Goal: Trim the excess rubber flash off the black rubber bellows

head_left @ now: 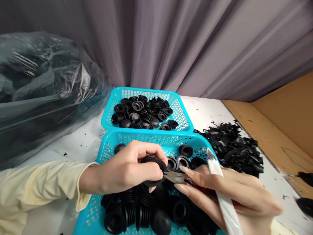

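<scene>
My left hand point(129, 169) is closed around a black ribbed rubber bellows point(152, 160), its open rim facing right. My right hand point(227, 189) grips small snips point(174, 178), whose pointed metal blades touch the bellows' rim; their handles are hidden in my fingers. Across the same hand lies a flat white-wrapped strip point(221, 186) with a pointed dark tip, tucked between the fingers. Beneath both hands is the near blue basket point(104, 147), holding several more black bellows point(114, 222), some ring end up and some on their sides.
Behind it stands a second blue basket point(187, 120) with many black bellows. A pile of black rubber scraps point(232, 147) lies to the right on the white table point(202, 111). A large clear plastic bag point(49, 98) fills the left. A cardboard box point(286, 111) is at far right.
</scene>
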Tool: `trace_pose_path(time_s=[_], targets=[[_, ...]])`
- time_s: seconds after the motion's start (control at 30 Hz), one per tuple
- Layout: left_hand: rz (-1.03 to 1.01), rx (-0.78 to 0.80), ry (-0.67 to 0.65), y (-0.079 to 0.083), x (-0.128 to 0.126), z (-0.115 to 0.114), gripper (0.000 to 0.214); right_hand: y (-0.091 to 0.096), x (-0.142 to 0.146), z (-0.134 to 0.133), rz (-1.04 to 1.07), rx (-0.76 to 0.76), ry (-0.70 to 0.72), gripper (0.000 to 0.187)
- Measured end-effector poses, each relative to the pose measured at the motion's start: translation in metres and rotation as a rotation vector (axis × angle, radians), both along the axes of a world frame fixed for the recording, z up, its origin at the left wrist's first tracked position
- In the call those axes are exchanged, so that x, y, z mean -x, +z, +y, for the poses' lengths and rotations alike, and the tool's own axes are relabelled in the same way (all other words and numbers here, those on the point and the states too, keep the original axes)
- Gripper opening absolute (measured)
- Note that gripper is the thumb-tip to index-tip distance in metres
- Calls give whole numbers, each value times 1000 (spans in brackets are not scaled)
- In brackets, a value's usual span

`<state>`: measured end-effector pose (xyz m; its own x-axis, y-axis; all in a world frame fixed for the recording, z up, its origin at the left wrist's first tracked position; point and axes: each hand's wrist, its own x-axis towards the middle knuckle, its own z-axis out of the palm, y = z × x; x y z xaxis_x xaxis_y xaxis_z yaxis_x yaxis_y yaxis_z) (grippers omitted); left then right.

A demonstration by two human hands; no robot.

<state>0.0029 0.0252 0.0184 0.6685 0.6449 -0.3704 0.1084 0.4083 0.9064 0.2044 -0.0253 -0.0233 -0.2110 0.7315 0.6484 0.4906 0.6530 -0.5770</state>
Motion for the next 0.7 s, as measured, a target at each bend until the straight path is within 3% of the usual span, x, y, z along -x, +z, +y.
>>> trace_pose_path(time_s=[0.7], targets=[[-59,-38,-70,-4,3,3,3,11,1,2,-20,39,107,19]])
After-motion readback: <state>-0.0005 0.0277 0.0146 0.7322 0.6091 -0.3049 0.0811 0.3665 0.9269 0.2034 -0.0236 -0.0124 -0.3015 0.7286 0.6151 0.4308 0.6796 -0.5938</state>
